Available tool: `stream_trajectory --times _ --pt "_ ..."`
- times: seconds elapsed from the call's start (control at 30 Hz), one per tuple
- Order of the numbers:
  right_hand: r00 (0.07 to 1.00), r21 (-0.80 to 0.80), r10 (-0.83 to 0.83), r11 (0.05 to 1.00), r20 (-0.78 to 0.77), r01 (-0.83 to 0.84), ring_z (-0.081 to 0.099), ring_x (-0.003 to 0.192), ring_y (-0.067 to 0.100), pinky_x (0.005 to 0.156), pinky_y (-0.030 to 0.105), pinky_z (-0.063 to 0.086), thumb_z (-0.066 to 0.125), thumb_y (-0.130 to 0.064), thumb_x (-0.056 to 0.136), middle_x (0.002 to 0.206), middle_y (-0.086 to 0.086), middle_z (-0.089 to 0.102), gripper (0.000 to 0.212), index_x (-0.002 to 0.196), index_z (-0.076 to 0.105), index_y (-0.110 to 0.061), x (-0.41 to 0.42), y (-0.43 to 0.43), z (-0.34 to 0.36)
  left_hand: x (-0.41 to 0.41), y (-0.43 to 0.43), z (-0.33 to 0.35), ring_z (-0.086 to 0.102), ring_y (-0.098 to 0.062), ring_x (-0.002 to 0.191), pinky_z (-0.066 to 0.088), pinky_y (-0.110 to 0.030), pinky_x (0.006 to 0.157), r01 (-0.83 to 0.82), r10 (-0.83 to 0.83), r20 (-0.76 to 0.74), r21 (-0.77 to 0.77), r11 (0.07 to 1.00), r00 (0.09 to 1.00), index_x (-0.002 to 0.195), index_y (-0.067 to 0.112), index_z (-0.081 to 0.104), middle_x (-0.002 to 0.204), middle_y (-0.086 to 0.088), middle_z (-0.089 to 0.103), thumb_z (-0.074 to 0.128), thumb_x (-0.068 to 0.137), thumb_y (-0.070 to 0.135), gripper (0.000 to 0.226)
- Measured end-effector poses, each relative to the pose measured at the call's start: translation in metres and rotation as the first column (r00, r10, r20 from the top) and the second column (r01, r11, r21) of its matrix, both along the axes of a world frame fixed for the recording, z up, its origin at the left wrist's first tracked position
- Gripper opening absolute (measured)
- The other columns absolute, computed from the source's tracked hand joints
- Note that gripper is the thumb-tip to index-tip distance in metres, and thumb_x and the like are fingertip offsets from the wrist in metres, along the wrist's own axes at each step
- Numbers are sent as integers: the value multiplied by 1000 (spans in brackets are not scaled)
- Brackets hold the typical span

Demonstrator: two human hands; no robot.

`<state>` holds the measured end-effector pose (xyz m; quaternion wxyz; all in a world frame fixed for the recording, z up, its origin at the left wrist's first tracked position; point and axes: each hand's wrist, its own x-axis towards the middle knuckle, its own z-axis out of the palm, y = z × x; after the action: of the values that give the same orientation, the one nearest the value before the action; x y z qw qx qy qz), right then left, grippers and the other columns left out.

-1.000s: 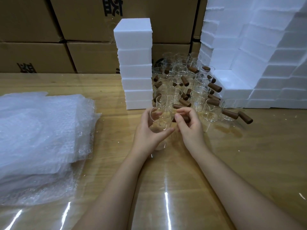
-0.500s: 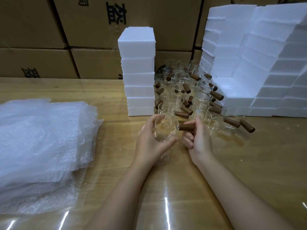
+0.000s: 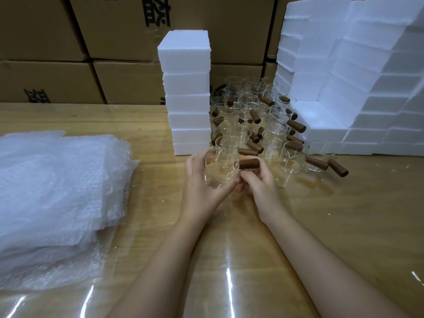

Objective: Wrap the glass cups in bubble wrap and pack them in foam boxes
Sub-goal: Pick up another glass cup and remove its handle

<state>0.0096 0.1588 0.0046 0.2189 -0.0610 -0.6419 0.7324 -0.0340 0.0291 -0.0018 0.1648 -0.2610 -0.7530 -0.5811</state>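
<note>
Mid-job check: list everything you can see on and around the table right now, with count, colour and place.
held cup: one, clear glass with brown handle, between both hands, mid-table.
loose cups: many, too crowded to count, clear with brown handles, between the two foam piles.
foam stack: about six white blocks, upright, centre back.
foam pile: many white boxes, stepped, far right.
bubble wrap: one thick stack of clear sheets, left side.
cardboard boxes: several, brown with black print, behind the table.
table: one, wood under a glossy clear cover.
left hand: grips the held cup's body.
right hand: pinches its brown handle.
</note>
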Motion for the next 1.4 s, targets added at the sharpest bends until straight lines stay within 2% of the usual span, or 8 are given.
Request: stream_trajectory --times 0.07,0.17,0.47,0.63,0.87,1.17,1.27,1.4 --pt "999 -22 13 1000 -49 -14 54 55 15 52 23 46 54 -14 81 63 0 61 23 103 59 -17 0 3 -1 0 0 1 49 -4 111 32 -12 96 -66 62 -76 -54 996 995 130 39 43 114 14 51 75 64 55 75" --pt "996 -67 2 998 -88 -8 54 55 15 52 23 44 48 -34 85 61 3 61 27 101 60 -16 -1 5 -2 1 0 6 56 -5 109 42 -20 93 64 -88 196 127 990 977 129 40 35 114 14 60 87 60 41 86" --pt "982 38 161 985 102 -166 62 109 14 86 31 53 46 -43 95 117 3 67 42 123 60 -16 -4 3 -2 -7 -9 11 66 -23 102 54 -29 84 273 -688 461 681 679 560 124 8 54 108 -11 68 65 78 15 48" --pt "964 5 229 973 137 -231 59 116 13 96 34 49 42 -56 79 128 3 61 63 129 55 -18 -2 2 2 -7 -3 7 63 -22 110 51 -27 83 214 -512 551 515 830 659 115 10 60 117 -9 67 57 90 30 32" --pt "990 36 24 999 137 -29 66 83 1 73 19 55 65 -27 85 98 -6 67 32 114 55 -16 -8 -1 -4 -5 6 3 64 -22 88 54 -31 67 -23 -217 577 380 925 787 98 13 58 89 -6 66 57 91 5 11" --pt "962 284 -240 939 128 196 57 102 20 90 38 51 76 -26 77 101 -5 53 54 115 38 -23 -13 -1 -13 0 11 -1 63 -8 94 53 -30 83 232 -316 502 223 947 805 96 29 65 96 11 69 59 93 27 7" --pt "984 302 -174 940 34 156 53 115 18 88 18 48 74 -11 78 116 0 52 53 113 38 -25 -12 -6 -13 1 12 -1 63 -8 95 53 -30 83 219 -313 524 236 947 792 107 24 59 103 6 65 59 79 46 36" --pt "979 380 -16 920 -202 93 58 114 11 91 25 48 61 -12 87 118 -13 57 31 106 50 -34 -1 -13 -10 -1 7 0 63 -10 99 53 -30 83 138 -333 549 366 920 766 116 10 52 112 -2 59 76 69 46 64"
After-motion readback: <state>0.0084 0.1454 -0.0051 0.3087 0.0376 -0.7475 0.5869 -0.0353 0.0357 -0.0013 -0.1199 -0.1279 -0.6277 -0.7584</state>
